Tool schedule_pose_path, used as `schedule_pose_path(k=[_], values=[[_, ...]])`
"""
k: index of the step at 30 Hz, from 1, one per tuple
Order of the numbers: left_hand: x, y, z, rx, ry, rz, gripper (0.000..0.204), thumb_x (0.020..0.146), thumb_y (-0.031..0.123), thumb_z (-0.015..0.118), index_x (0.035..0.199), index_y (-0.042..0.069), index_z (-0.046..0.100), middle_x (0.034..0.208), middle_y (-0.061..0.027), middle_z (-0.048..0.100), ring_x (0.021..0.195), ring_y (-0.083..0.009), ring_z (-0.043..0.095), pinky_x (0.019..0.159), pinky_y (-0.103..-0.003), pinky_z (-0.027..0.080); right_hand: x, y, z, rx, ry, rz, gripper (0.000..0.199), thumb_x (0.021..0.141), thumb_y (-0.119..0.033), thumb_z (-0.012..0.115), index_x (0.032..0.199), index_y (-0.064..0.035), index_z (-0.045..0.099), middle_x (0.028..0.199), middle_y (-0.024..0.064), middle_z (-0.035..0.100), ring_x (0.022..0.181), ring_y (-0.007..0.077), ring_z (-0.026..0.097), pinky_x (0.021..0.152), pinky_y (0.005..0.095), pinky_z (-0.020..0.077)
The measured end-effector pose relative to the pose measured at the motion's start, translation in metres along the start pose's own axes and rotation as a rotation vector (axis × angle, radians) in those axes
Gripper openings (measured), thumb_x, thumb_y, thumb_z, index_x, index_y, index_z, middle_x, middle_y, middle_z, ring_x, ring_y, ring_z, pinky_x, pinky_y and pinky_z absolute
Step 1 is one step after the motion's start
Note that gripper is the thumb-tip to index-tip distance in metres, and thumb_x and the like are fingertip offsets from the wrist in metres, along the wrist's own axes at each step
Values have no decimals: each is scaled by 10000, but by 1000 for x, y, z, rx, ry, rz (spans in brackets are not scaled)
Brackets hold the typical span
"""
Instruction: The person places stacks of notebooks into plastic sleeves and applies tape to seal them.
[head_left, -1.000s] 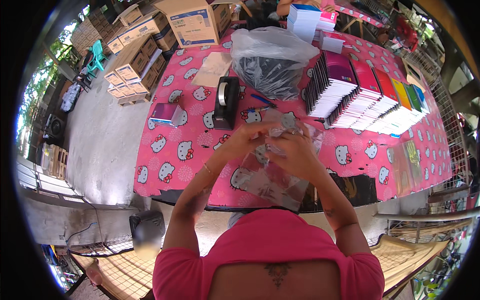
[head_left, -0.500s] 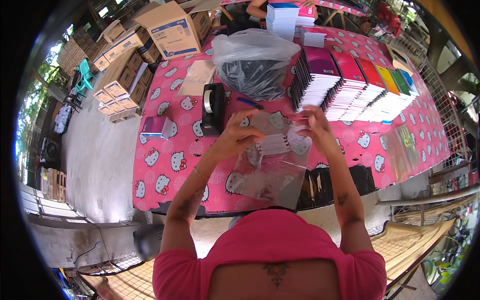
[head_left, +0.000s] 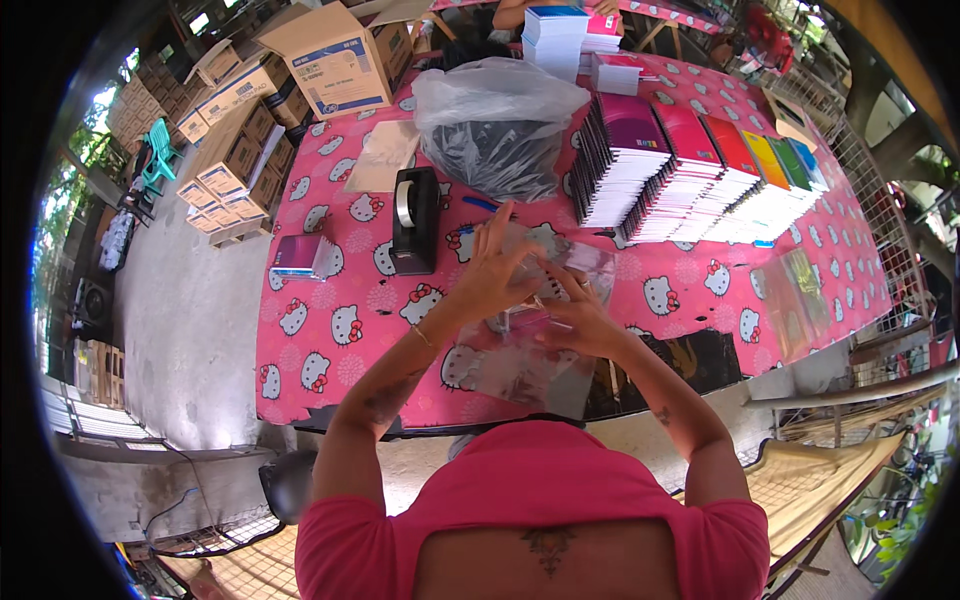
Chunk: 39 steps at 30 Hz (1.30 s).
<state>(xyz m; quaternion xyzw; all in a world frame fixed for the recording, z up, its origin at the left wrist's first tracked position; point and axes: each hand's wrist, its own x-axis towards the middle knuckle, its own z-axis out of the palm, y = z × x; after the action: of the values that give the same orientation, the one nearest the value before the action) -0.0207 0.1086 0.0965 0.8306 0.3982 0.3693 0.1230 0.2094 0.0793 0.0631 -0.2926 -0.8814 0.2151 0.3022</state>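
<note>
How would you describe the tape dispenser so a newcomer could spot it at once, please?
On the pink table, find the big plastic bag. The tape dispenser sits off its near left side, long and black. Unlike its neighbours, it carries a pale roll.

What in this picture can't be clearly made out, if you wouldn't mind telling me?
- Whatever lies between the left hand and right hand: head view, mostly covered by the hands and blurred by the shiny clear plastic.
- The dark contents of the plastic bag: head view, veiled by cloudy, creased plastic.
- Inside the open cardboard box: head view, hidden by its walls.
- The co-worker: head view, cut off by the upper edge.
</note>
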Motion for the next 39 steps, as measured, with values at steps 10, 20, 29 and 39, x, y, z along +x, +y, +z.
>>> schedule_pose_path(k=[10, 20, 29, 39], values=[[-35, -31, -6, -616, -370, -569, 657, 924, 148, 709, 1506, 78, 413, 1365, -116, 570, 1280, -151, 514, 950, -303, 484, 38, 24, -4, 980, -84, 587, 477, 934, -221, 694, 1361, -65, 551, 1394, 95, 501, 1247, 171, 471, 1029, 325, 409], [-47, 35, -19, 369, -49, 124, 517, 874, 230, 728, 1346, 64, 601, 1337, -146, 592, 1175, -326, 565, 1005, -449, 455, 30, -4, -27, 156, -35, -20, 543, 827, -144, 767, 1325, -65, 564, 1316, 114, 590, 1261, 268, 551, 1028, 359, 446], [-34, 24, -12, -89, -201, -313, 343, 820, 146, 739, 1142, 60, 656, 1163, -131, 637, 1050, -307, 607, 812, -436, 498, 17, 1, 9, 260, 191, 146, 491, 802, -85, 769, 1236, -56, 541, 1007, 111, 705, 1066, 294, 665, 709, 366, 536], [-34, -31, 9, -428, 42, -564, 466, 834, 318, 796, 1154, 25, 624, 1091, -147, 622, 922, -269, 621, 749, -388, 515, 30, 18, 13, 738, 187, 506, 394, 836, -73, 743, 1167, -63, 531, 1150, 58, 580, 1085, 149, 558, 926, 338, 450]])
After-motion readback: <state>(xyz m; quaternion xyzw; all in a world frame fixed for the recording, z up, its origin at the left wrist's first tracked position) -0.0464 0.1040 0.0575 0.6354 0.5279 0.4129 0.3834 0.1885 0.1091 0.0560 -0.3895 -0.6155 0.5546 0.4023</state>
